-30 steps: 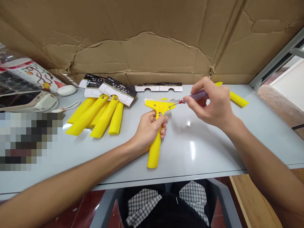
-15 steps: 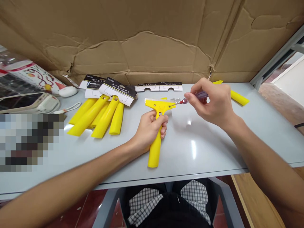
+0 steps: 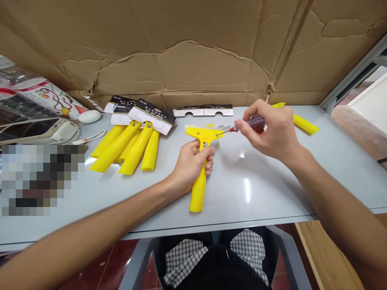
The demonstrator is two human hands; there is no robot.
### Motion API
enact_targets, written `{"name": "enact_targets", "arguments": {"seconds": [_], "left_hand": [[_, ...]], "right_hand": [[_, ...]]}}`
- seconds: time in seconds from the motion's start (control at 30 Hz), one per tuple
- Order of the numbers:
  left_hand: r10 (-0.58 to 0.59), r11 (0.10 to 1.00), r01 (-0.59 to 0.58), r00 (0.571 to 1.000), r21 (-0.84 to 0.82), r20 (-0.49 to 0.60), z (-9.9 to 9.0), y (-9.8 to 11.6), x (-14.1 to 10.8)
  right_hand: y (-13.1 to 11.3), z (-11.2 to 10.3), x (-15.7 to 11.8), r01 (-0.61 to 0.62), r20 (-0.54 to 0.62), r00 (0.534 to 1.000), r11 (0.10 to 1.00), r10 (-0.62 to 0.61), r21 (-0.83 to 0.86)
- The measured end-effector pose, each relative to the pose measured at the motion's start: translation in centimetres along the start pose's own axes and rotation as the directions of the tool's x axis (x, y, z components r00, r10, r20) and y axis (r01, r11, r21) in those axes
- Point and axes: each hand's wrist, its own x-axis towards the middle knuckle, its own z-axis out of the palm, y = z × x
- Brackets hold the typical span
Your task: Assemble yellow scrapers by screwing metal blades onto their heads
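My left hand (image 3: pixel 193 164) is wrapped round the neck of a yellow scraper (image 3: pixel 197 193), whose wide head points away from me. A thin metal blade lies along the head's far edge. In my right hand (image 3: pixel 269 131) is a screwdriver (image 3: pixel 254 122) with a dark, see-through handle, its shaft pointing left. The tip of the screwdriver meets the right part of the scraper head, at a small screw or hole. Several yellow scrapers (image 3: pixel 136 151) with black and white cards (image 3: pixel 152 117) lie to the left.
Two cards (image 3: pixel 218 110) lie at the back of the grey table (image 3: pixel 242 209), against a cardboard sheet (image 3: pixel 205 68). Another yellow scraper (image 3: pixel 305 124) lies behind my right hand. On the left are a phone (image 3: pixel 30 131), a white mouse (image 3: pixel 90 117), a cable (image 3: pixel 90 138) and a bottle (image 3: pixel 45 94).
The view has shifted slightly, so the things on the left appear a little further right. Both hands keep their holds, and the screwdriver tip stays at the same spot on the scraper head.
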Motion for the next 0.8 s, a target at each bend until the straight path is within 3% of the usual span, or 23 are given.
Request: {"name": "enact_targets", "arguments": {"seconds": [0.2,0.5,0.8], "left_hand": [[-0.003,1.000,0.004,1.000,0.012,-0.002,-0.07,0.01,-0.02],[0.004,1.000,-0.004,1.000,0.004,0.002,-0.08,-0.02,0.11],[-0.001,1.000,0.001,1.000,0.005,0.009,-0.06,0.00,0.06]], "right_hand": [[-0.27,-0.44,-0.15,-0.038,0.103,0.994,0.999,0.037,0.008],[0.29,-0.19,0.06,-0.071,0.060,0.995,0.994,0.076,-0.083],[-0.26,-0.29,-0.17,-0.065,0.098,0.993,0.998,0.062,0.026]]}}
